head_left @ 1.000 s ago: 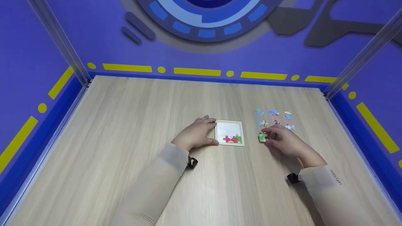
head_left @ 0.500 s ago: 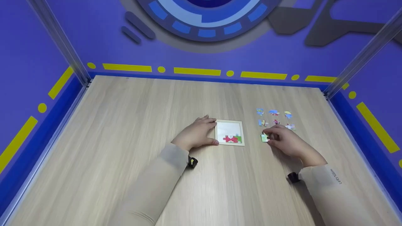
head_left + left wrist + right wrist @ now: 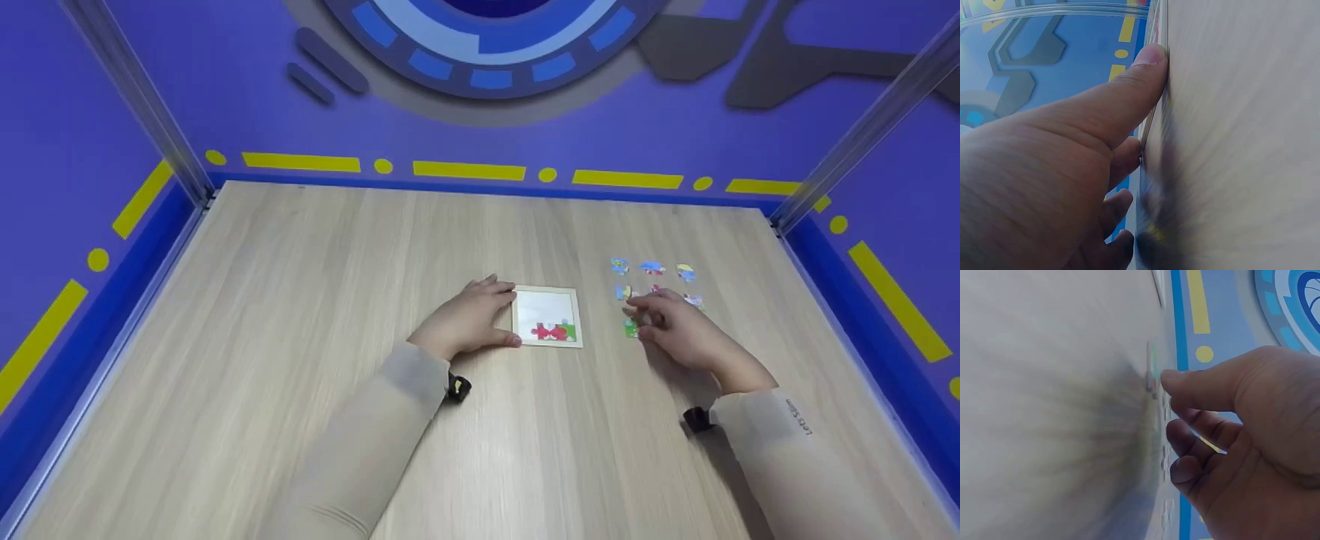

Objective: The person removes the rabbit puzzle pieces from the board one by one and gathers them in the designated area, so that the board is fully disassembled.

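Note:
My left hand (image 3: 465, 319) rests at the left side of a small square wooden puzzle tray (image 3: 547, 289). Its thumb lies at the tray's near left corner and its fingers reach the far left corner. Inside the tray, red and green jigsaw pieces (image 3: 553, 331) fill part of the near edge. To the right, my right hand (image 3: 686, 334) is over a loose green jigsaw piece (image 3: 631, 328), thumb close beside it, index finger raised beyond it. In the right wrist view that piece (image 3: 1152, 365) lies low at the table, next to the thumb tip; whether they touch is unclear.
Several loose jigsaw pieces (image 3: 652, 268) lie in rows beyond my right hand, which partly covers the nearer row. A wooden tabletop (image 3: 337, 285) lies under everything. Blue printed walls (image 3: 480, 142) stand at its back and sides.
The green piece has shifted slightly right and tilted, then settled flatter. My right index finger has lifted away from it, so thumb and finger stand wider apart. The left hand stays put.

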The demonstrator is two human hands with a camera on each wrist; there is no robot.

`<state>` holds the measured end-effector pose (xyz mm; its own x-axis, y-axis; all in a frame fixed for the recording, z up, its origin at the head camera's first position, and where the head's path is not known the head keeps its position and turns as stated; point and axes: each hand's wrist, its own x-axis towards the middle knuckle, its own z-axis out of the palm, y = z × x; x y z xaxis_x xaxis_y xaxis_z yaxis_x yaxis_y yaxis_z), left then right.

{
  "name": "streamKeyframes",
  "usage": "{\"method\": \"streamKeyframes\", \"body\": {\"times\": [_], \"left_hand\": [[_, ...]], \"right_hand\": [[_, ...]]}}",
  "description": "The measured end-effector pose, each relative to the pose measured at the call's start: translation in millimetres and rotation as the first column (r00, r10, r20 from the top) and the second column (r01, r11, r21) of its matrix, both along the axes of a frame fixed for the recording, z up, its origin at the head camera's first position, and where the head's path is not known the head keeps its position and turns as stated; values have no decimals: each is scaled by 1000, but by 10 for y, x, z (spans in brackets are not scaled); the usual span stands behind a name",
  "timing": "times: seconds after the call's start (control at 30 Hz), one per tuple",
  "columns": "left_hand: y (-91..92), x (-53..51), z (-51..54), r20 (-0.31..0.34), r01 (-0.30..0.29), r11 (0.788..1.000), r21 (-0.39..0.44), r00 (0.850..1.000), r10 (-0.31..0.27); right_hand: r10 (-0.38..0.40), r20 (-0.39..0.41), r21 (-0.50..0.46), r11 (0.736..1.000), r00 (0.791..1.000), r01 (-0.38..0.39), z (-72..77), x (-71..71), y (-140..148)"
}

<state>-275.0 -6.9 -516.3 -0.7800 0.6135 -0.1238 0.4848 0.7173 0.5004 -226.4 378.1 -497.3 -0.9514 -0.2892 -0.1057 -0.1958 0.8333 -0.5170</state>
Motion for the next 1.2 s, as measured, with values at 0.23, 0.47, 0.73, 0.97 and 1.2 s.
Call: {"method": "streamKeyframes", "body": {"times": [0.23,0.47,0.73,0.97,1.2], "left_hand": [[2,-1,-10,-10,-2,1000,-1,1000,2],[-7,8,-19,-6,-12,1000,-7,1000,12],[21,16,-28,3,-10,1000,0,1000,10],[15,0,-19,-8,-13,1000,-6,1000,13],[7,7,13,-8,-6,1000,1,1000,6]], "right_hand": [[-24,-19,-92,995,1000,22,58,-31,-184],[-24,-12,-230,973,1000,21,138,-72,-547],[-103,53,-398,910,993,115,243,-86,-926],[-93,112,-468,873,989,135,120,-51,-1102],[-77,149,-419,898,986,133,-25,-57,-1142]]}}
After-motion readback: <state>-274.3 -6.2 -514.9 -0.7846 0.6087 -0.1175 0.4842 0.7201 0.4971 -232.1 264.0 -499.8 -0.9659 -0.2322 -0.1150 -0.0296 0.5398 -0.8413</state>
